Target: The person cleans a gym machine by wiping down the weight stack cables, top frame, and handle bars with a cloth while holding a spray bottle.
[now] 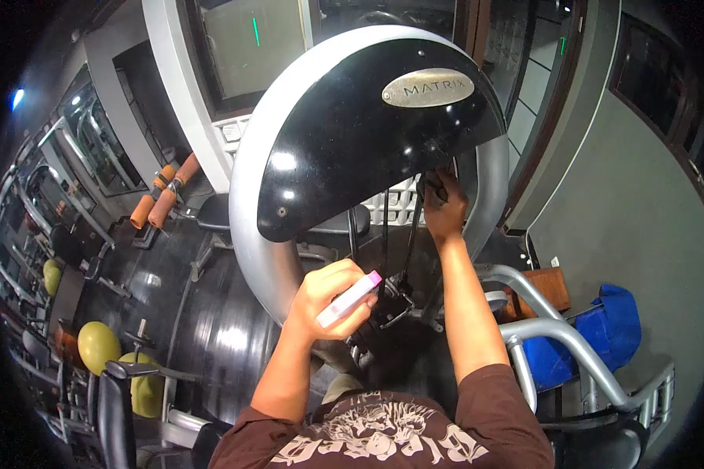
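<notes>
The left hand (317, 292), bent inward, has its grip clamped around a near, white, pink-tipped container (347, 301); the right hand (448, 207) stretches farther, to the black panel's (352, 133) lower right edge, grip state unclear.

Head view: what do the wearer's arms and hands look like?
Short, plain dark-brown sleeves, ending near the elbows; forearms bare. Left hand and right hand ungloved. No watch, wristband or cables visible on either wrist.

The small black item (431, 190) at the person's right grip (448, 207) is too dim to identify; the bottom edge cuts off the brown, pale-printed cloth shirt (497, 418).
</notes>
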`<state>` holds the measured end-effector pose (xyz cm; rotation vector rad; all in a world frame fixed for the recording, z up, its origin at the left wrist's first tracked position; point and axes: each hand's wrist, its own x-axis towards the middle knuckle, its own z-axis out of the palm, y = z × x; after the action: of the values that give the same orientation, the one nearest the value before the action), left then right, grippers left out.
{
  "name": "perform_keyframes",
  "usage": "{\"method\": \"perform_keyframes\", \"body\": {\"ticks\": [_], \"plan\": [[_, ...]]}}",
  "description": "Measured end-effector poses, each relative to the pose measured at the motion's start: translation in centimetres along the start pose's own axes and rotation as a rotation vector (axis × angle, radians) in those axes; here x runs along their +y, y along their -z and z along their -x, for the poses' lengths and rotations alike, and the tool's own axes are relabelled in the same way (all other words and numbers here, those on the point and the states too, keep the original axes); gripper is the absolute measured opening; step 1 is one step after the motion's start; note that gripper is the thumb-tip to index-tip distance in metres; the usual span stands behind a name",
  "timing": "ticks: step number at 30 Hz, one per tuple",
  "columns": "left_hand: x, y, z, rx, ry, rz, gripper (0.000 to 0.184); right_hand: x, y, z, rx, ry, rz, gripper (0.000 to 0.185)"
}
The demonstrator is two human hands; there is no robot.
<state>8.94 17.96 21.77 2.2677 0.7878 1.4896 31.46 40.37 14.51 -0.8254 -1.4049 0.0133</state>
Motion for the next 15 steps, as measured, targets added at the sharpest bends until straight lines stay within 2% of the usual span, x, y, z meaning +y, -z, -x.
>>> {"method": "perform_keyframes", "body": {"ticks": [4, 7, 10, 13, 14, 15], "plan": [[0.1, 0.0, -0.4, -0.003, 0.018, -0.017, 0.014, -1.0, 1.8, 3.2, -0.153, -0.027, 0.070, 0.037], [0.4, -0.1, -0.3, 0.018, 0.063, -0.019, 0.012, 1.8, 2.2, 6.7, -0.169, -0.170, 0.117, 0.034], [0.0, -0.2, -1.0, 0.089, 0.068, -0.073, 0.012, 0.1, 3.8, 8.0, -0.150, -0.374, -0.215, 0.031], [0.2, -1.1, -0.7, 0.100, 0.145, -0.045, 0.013, -0.3, 4.8, 9.8, -0.160, -0.505, -0.042, 0.034], [-0.1, -1.9, -0.4, 0.115, 0.171, -0.019, 0.013, -1.4, 5.1, 10.0, -0.159, -0.581, 0.007, 0.030], [-0.3, -2.8, -0.1, 0.132, 0.196, 0.005, 0.014, -1.3, 5.1, 10.6, -0.116, -0.510, -0.028, 0.026]]}}
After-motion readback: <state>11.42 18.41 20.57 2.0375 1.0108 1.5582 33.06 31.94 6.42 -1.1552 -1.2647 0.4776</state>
